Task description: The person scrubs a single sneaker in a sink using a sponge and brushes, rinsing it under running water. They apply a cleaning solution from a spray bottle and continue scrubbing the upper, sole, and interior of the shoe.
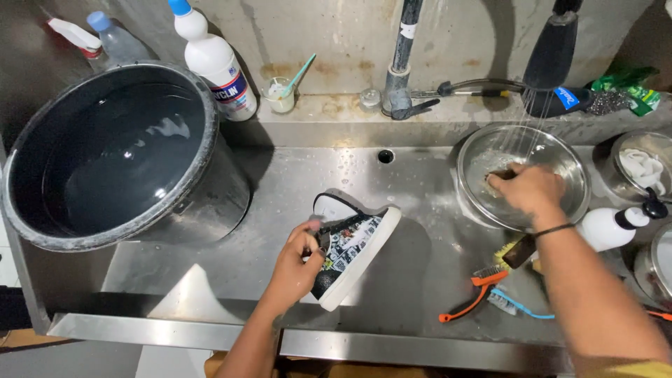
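Left hand [297, 262] fingers closed around patterned sneaker [353, 248]; right hand [526, 190] fingers curled in steel bowl [570, 164], grip unclear.

I see open steel floor in the sink [420, 210] between the sneaker [350, 252] and the metal bowl [521, 175], wide enough for a hand to pass. On the left, the big dark tub [105, 150] of water blocks most of that side. On the right, brushes [483, 294] lie just in front of the bowl, with a white bottle [609, 227] beside them. The tap pipe [402, 63] and spray head [553, 56] stand along the back ledge.
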